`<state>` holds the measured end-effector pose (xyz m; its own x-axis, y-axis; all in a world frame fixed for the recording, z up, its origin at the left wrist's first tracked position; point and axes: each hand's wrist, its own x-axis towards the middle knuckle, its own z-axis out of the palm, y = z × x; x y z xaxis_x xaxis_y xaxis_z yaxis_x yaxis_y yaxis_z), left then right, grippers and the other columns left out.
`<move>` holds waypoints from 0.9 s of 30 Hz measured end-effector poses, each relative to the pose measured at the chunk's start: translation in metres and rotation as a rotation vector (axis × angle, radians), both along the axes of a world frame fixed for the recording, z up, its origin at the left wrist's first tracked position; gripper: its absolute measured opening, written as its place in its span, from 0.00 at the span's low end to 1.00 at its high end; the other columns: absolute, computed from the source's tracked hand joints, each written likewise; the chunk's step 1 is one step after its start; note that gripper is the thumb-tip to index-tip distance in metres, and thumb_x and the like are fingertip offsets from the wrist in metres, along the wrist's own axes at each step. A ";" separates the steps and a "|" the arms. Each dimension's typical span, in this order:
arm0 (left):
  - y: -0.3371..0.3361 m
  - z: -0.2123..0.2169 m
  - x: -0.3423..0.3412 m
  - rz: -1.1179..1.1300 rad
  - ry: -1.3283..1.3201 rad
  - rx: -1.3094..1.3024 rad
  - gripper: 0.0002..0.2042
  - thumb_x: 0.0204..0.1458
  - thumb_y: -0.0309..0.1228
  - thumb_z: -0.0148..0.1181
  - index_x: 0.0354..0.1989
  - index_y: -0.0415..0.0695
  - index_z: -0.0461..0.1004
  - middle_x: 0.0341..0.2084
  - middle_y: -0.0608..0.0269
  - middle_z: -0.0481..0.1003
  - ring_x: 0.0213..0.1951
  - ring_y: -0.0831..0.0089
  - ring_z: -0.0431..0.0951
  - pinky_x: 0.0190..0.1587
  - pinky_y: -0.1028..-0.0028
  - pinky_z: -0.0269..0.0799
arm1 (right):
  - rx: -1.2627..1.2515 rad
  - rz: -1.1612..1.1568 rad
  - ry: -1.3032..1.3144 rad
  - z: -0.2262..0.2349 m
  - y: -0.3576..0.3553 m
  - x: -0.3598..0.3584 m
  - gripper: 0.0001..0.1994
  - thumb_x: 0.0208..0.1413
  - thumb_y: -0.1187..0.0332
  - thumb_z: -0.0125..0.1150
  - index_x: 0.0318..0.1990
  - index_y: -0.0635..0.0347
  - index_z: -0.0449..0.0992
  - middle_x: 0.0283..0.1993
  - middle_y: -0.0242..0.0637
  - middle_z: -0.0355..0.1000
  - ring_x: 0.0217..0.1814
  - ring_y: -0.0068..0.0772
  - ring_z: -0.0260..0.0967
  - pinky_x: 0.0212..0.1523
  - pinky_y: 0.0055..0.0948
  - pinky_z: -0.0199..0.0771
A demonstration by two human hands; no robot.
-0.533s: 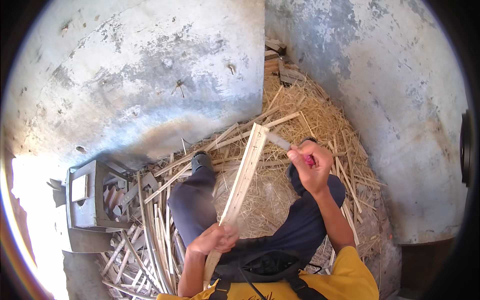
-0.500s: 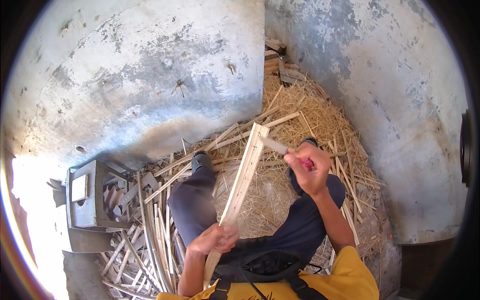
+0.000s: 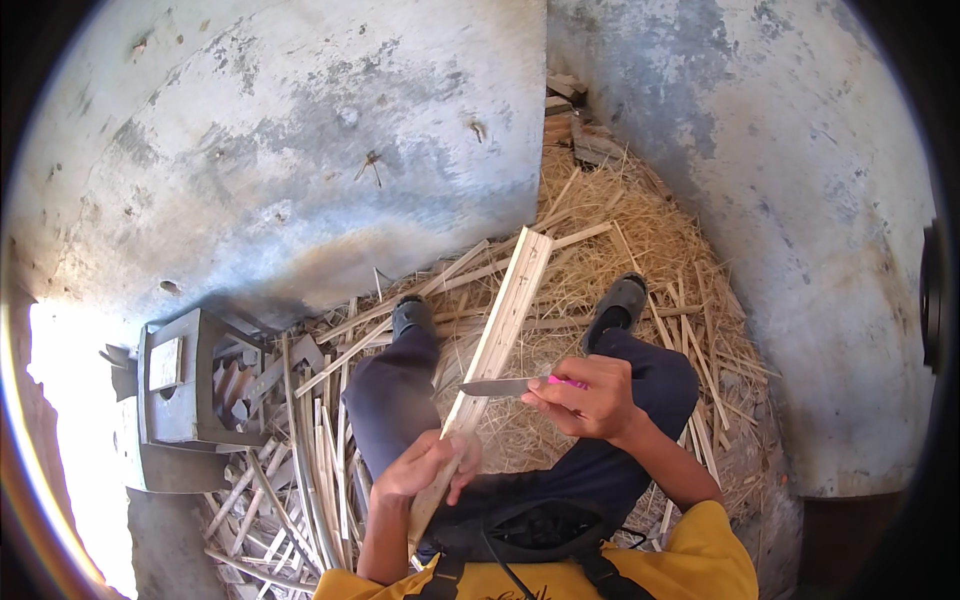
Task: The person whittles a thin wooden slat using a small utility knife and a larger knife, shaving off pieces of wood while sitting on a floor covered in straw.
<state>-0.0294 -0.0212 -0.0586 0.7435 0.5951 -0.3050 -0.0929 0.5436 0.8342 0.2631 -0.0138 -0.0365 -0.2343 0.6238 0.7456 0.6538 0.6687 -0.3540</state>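
A long pale strip of split wood [image 3: 503, 325] slants up and away from my lap, its far end above the straw between my feet. Around its lower part my left hand [image 3: 428, 466] is closed, with the near end passing under the wrist toward my waist. My right hand [image 3: 588, 397] grips a knife [image 3: 497, 387] by its pink handle. The blade points left and lies across the strip, a little above my left hand. Whether the edge bites into the wood I cannot tell.
Straw and shavings [image 3: 620, 215] cover the floor between my shoes and the walls. Long wooden strips [image 3: 325, 470] are heaped at my left, beside a grey wooden box-like frame [image 3: 200, 385]. Weathered walls [image 3: 330, 150] stand ahead and at the right [image 3: 800, 250].
My right hand has drawn the knife down along the strip, from its far end to just above my left hand. The blade now points left. My right foot shows more fully.
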 end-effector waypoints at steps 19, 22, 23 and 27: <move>0.008 0.015 0.019 0.234 0.075 0.286 0.16 0.78 0.31 0.45 0.65 0.32 0.62 0.19 0.62 0.73 0.19 0.74 0.73 0.25 0.74 0.72 | -0.156 -0.034 0.049 -0.011 -0.010 -0.010 0.08 0.49 0.67 0.83 0.32 0.51 0.86 0.24 0.30 0.74 0.17 0.28 0.68 0.18 0.28 0.62; 0.007 0.023 0.022 0.255 0.102 0.249 0.15 0.78 0.32 0.45 0.62 0.32 0.64 0.19 0.63 0.72 0.19 0.74 0.73 0.25 0.74 0.72 | -0.133 -0.052 0.045 -0.012 -0.012 -0.011 0.08 0.49 0.67 0.83 0.32 0.51 0.85 0.24 0.30 0.74 0.17 0.27 0.68 0.18 0.28 0.62; 0.008 0.022 0.021 0.226 0.117 0.275 0.17 0.78 0.34 0.44 0.65 0.33 0.62 0.20 0.61 0.73 0.19 0.74 0.74 0.26 0.73 0.75 | -0.119 -0.057 0.042 -0.012 -0.013 -0.012 0.08 0.49 0.67 0.83 0.31 0.50 0.85 0.24 0.30 0.73 0.17 0.27 0.68 0.18 0.28 0.61; 0.008 0.015 0.016 0.169 0.150 0.349 0.21 0.78 0.39 0.44 0.68 0.35 0.59 0.21 0.59 0.74 0.18 0.74 0.73 0.26 0.72 0.79 | -0.098 -0.010 -0.002 -0.011 -0.013 -0.011 0.08 0.48 0.67 0.83 0.32 0.49 0.86 0.24 0.30 0.73 0.18 0.26 0.68 0.18 0.28 0.61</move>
